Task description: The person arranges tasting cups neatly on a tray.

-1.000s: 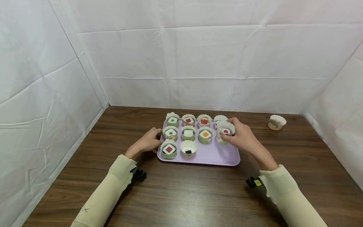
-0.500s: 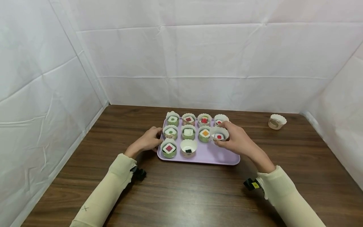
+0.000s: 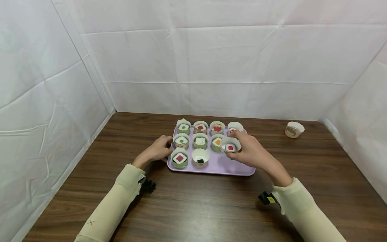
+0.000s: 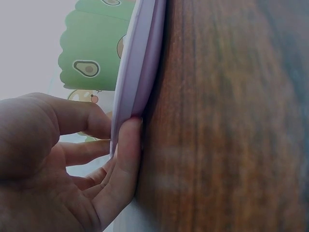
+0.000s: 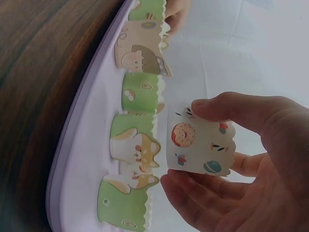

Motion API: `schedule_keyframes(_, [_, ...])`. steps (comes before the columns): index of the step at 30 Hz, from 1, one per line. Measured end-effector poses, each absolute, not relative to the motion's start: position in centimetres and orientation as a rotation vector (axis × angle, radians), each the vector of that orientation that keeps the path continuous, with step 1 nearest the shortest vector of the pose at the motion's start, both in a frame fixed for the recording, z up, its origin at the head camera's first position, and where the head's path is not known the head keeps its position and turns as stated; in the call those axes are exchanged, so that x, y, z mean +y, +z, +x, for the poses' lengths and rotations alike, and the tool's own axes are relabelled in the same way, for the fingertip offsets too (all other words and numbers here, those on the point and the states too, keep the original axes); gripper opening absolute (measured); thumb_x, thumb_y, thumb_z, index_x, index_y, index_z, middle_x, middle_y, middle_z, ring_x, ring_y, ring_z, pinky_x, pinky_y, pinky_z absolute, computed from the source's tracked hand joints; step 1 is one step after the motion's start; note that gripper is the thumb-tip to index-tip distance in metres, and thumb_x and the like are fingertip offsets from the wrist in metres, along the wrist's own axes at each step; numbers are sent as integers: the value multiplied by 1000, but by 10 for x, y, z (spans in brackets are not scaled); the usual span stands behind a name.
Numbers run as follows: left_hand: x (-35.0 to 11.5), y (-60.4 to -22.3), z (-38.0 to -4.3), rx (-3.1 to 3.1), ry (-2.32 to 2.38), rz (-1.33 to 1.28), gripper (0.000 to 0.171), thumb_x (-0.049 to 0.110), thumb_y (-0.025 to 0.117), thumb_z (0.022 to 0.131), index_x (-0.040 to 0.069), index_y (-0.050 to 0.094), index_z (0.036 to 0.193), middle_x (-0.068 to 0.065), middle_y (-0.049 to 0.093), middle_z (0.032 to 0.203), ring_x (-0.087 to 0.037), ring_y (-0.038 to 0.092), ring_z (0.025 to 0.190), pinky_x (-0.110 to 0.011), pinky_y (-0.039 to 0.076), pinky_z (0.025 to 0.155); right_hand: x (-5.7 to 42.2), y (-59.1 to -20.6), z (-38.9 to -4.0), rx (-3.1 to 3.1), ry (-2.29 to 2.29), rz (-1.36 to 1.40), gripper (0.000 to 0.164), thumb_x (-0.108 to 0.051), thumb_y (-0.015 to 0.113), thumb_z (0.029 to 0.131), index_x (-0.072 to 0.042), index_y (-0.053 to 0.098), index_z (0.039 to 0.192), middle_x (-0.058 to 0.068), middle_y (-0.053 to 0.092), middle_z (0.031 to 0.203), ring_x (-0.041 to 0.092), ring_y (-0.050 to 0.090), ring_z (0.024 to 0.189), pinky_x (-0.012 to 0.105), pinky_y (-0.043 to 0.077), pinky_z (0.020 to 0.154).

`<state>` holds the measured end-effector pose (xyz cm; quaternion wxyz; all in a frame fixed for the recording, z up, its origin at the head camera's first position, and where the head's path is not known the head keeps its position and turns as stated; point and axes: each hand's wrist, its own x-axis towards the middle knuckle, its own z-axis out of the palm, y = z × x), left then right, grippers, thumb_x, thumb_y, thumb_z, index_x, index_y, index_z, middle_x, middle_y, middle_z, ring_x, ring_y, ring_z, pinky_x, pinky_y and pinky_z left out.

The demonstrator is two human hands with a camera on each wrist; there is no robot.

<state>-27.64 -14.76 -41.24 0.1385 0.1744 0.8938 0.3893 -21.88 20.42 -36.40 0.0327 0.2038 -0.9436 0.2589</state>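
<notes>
A lilac tray (image 3: 217, 165) lies on the table, bearing several paper baking cups with toy sushi rolls inside. My left hand (image 3: 156, 149) grips the tray's left edge, its fingers on both sides of the rim (image 4: 137, 63) in the left wrist view. My right hand (image 3: 252, 151) pinches a pale printed cup (image 5: 200, 145) between thumb and fingers, raised above the tray. A white roll with a red centre (image 3: 230, 148) sits in that cup. In the front row stand a green cup (image 3: 179, 159) and a pale cup (image 3: 201, 158) with a dark piece low inside.
Another pale paper cup (image 3: 294, 129) stands on the dark wooden table (image 3: 193, 205) at the back right. Green cups (image 5: 123, 203) line the tray beside the right hand. White cloth walls (image 3: 217, 60) enclose the back and sides.
My right hand has moved left and slightly nearer with the pale cup, from above the tray's right end towards its middle. The left hand has stayed at the tray edge.
</notes>
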Motion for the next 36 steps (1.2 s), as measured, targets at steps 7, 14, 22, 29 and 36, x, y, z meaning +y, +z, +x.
schedule_keyframes(7, [-147, -412, -276, 2588, 1122, 506, 43, 0, 54, 95, -8, 52, 137, -29, 46, 125, -33, 62, 91, -31, 65, 58, 196, -371, -216, -2921, 796, 691, 48, -18, 83, 81, -7, 61, 123, 6, 67, 108, 20, 59, 90, 32, 51, 75])
schedule_keyframes(14, [-146, -412, -276, 2577, 1129, 498, 42, 0, 54, 96, -8, 52, 137, -29, 45, 126, -34, 62, 92, -31, 65, 59, 189, -381, -216, -2936, 734, 772, 46, -15, 83, 81, -4, 62, 120, 8, 69, 113, 22, 62, 100, 38, 54, 85])
schedule_keyframes(22, [-147, -413, -276, 2586, 1126, 497, 41, 0, 54, 96, -8, 53, 136, -28, 46, 124, -34, 62, 93, -31, 65, 58, 185, -390, -216, -2979, 701, 798, 50, -18, 84, 82, -3, 58, 122, 11, 70, 115, 22, 64, 98, 39, 56, 84])
schedule_keyframes(29, [-147, -411, -275, 2574, 1139, 490, 43, 1, 53, 96, -8, 52, 139, -28, 45, 125, -34, 62, 94, -32, 65, 59, 184, -395, -216, -2996, 705, 763, 55, -20, 84, 83, -6, 54, 127, 11, 69, 114, 20, 61, 95, 39, 55, 84])
schedule_keyframes(36, [-147, -412, -275, 2571, 1138, 480, 45, 1, 53, 97, -8, 51, 141, -29, 45, 126, -34, 62, 95, -32, 65, 60, 182, -398, -216, -2969, 693, 756, 57, -21, 86, 81, -6, 55, 126, 11, 70, 110, 20, 61, 93, 39, 54, 82])
